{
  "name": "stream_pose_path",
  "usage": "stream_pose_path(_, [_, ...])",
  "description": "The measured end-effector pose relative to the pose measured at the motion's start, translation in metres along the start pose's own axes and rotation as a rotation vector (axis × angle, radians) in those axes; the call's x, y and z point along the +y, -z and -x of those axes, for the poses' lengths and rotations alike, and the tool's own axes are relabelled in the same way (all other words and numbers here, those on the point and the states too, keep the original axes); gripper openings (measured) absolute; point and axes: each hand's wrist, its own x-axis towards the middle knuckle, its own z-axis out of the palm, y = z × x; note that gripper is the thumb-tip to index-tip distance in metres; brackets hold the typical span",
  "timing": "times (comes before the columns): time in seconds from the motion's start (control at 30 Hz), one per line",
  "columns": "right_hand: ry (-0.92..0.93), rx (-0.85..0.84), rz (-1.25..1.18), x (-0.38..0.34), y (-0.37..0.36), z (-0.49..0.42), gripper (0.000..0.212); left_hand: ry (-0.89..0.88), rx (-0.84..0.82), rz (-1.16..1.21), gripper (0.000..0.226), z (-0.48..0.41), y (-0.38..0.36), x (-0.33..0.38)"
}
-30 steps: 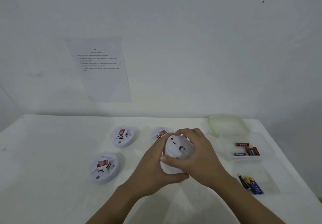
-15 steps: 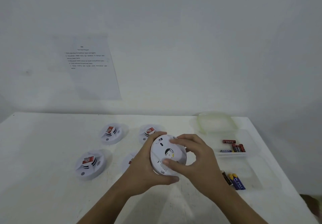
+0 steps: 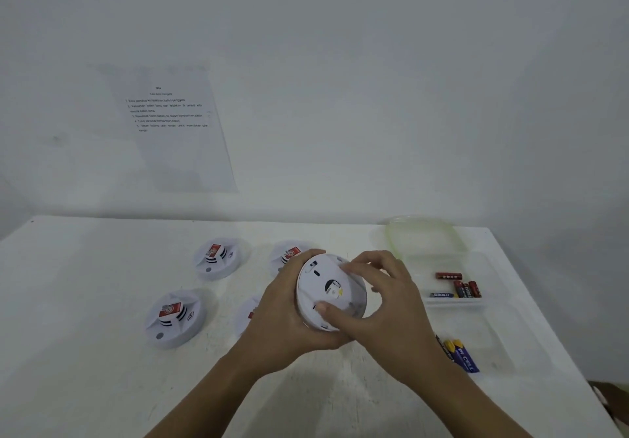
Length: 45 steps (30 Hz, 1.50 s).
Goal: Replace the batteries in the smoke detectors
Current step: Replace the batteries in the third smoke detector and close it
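The left hand (image 3: 282, 311) and right hand (image 3: 391, 315) hold one detector (image 3: 328, 287) just above the near middle of the table (image 3: 85, 335), its flat back turned up to the camera. The left fingers curl round its left rim. The right thumb presses the near part of the back, and the right fingers, slightly spread, hook over the far-right rim. This looks like the opening step: twisting or prying the back plate off to reach the cells. The next move probably calls for a firm counter-turn, the left hand bracing the body.

At near right lie blue batteries (image 3: 463, 358) with yellow ends; the label seems to read "PKCELL", though I cannot be sure. Beyond them, red batteries (image 3: 459, 288) sit in a clear tray (image 3: 452, 304); their print is too small to read.

To the left stand the near-left detector (image 3: 175, 318) and far-left detector (image 3: 216, 257), each with an unreadable red label. Two more are partly hidden behind the left hand. A greenish lid (image 3: 422, 236) lies at far right. On the wall hangs a sheet (image 3: 170, 124) of numbered lines, too blurred to read.
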Motion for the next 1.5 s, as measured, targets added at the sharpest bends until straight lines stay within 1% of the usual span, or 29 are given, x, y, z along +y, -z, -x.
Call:
stream_pose_path(0.13, [0.015,-0.004,0.032,-0.005,0.000,-0.005,0.060,0.027,-0.012,-0.027,0.085,-0.004,0.002,0.003])
stream_pose_path(0.2, [0.009,-0.047,0.038,-0.006,0.000,-0.007,0.060,0.026,-0.052,-0.043,0.088,-0.005,0.007,0.005])
stream_pose_path(0.27, [0.000,-0.095,0.022,-0.007,0.001,-0.009,0.056,0.004,-0.075,-0.059,0.087,-0.007,0.012,0.009])
stream_pose_path(0.37, [0.029,-0.156,-0.015,-0.007,0.004,-0.011,0.049,-0.025,-0.086,-0.063,0.083,-0.010,0.018,0.014])
stream_pose_path(0.53, [0.082,-0.244,-0.010,-0.009,0.014,-0.018,0.046,-0.013,-0.133,-0.061,0.088,-0.013,0.025,0.013])
stream_pose_path(0.63, [0.096,-0.255,0.017,-0.011,0.016,-0.021,0.047,-0.012,-0.134,-0.064,0.088,-0.015,0.026,0.014])
stream_pose_path(0.73, [0.049,-0.264,0.016,-0.013,0.013,-0.021,0.059,-0.012,-0.137,-0.086,0.087,-0.016,0.025,0.013])
stream_pose_path(0.8, [0.030,-0.266,0.013,-0.012,0.009,-0.022,0.062,0.007,-0.152,-0.126,0.088,-0.014,0.024,0.008])
stream_pose_path(0.93, [0.049,-0.275,0.029,-0.006,0.005,-0.021,0.053,0.035,-0.187,-0.165,0.093,-0.009,0.023,0.002])
stream_pose_path(1.07, [0.116,-0.267,0.090,-0.002,0.003,-0.022,0.048,0.019,-0.210,-0.199,0.090,-0.008,0.022,0.006])
stream_pose_path(1.13, [0.140,-0.255,0.084,0.000,0.003,-0.023,0.047,0.012,-0.199,-0.196,0.090,-0.007,0.022,0.007])
stream_pose_path(1.2, [0.140,-0.230,0.036,0.002,0.005,-0.024,0.043,0.017,-0.176,-0.184,0.092,-0.005,0.023,0.008])
stream_pose_path(1.27, [0.100,-0.180,-0.093,0.001,0.008,-0.025,0.039,0.032,-0.154,-0.152,0.095,-0.002,0.026,0.007])
stream_pose_path(1.33, [0.020,-0.137,-0.298,-0.001,0.013,-0.026,0.043,0.036,-0.126,-0.125,0.092,0.000,0.028,0.008])
stream_pose_path(1.4, [-0.056,-0.104,-0.451,-0.003,0.017,-0.029,0.050,0.034,-0.097,-0.109,0.089,0.001,0.031,0.008])
stream_pose_path(1.43, [-0.089,-0.091,-0.493,-0.002,0.018,-0.030,0.050,0.036,-0.086,-0.105,0.089,0.001,0.032,0.007])
stream_pose_path(1.5, [-0.127,-0.076,-0.512,0.001,0.021,-0.030,0.044,0.045,-0.069,-0.103,0.090,0.002,0.033,0.006])
